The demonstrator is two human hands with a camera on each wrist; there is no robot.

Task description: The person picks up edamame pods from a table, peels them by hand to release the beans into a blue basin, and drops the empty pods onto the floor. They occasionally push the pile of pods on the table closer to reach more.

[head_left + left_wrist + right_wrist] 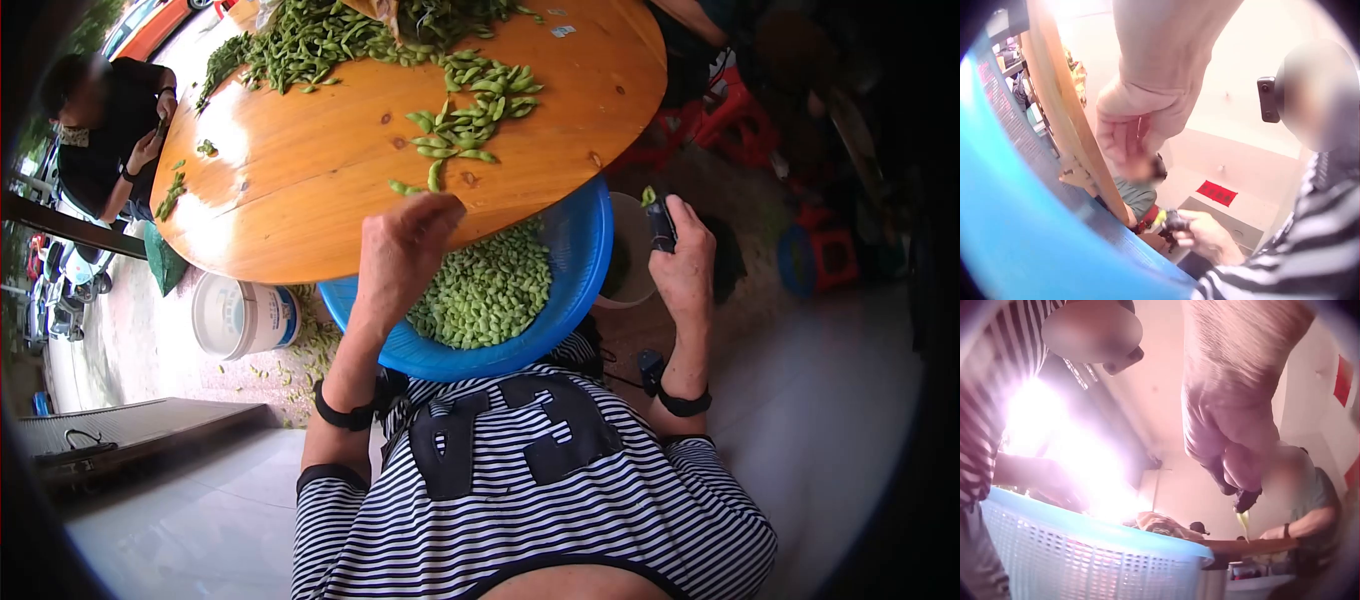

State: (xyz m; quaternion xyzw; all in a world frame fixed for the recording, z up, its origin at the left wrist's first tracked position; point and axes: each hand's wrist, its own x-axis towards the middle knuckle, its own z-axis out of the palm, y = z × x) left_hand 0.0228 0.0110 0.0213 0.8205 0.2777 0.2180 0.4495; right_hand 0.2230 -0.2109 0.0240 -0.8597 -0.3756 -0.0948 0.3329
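Note:
My left hand (405,235) hovers where the table edge meets the blue basin (592,235), its fingers loosely bent. Nothing shows between those fingers in the left wrist view, though their tips are blurred. Shelled green soybeans (485,290) fill the bottom of the basin. Right of the basin, my right hand (685,250) pinches a green soybean pod (648,196), which also hangs below the fingertips in the right wrist view. Something black (662,228) sits at those fingertips; I cannot tell whether it is finger covers or a small tool. Several loose pods (470,120) lie ahead of my left hand.
A large heap of pods (310,45) covers the far side of the wooden table (330,180). One white bucket (245,315) stands at left, another bucket (628,250) under my right hand. A person (115,130) sits at far left. Red stools (740,125) stand at right.

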